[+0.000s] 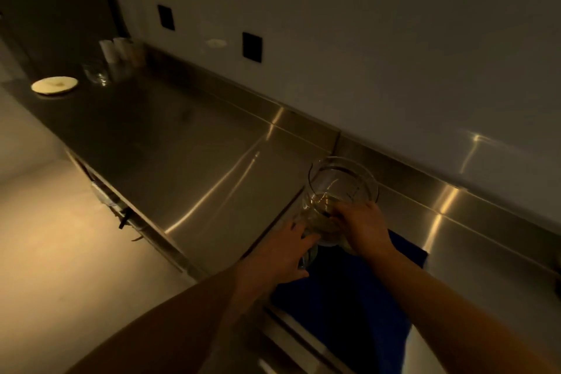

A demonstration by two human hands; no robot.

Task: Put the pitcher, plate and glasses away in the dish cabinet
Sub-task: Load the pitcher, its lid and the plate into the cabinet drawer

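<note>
Your two bare forearms reach in from the bottom edge of the view and meet over the near part of the steel counter [188, 143], where a dark blue cloth [349, 288] lies spread at the counter's front edge.

Your right hand [362, 226] is curled around the lower body of the clear glass pitcher [340, 188], fingers [343, 215] wrapped onto the glass and the wrist bent down from a forearm that runs off to the lower right. The pitcher stands roughly upright, its wide mouth tipped slightly toward the back wall, at the far end of the cloth and close to the counter's raised back edge.

Your left hand [282, 253] is spread flat, fingers splayed, pressed against the pitcher's base on the left side; it supports rather than closes. Something clear and glassy shows just under its fingertips, too dim to name.

Far along the counter, toward its far left corner, a small pale plate [54, 85] lies flat near the front edge. Just beside it, farther back, stands a clear glass [97, 71], and behind that, against the back edge, a cluster of pale cups [120, 48] whose number cannot be told in the low light. Plate and glass are well apart from your hands.
</note>
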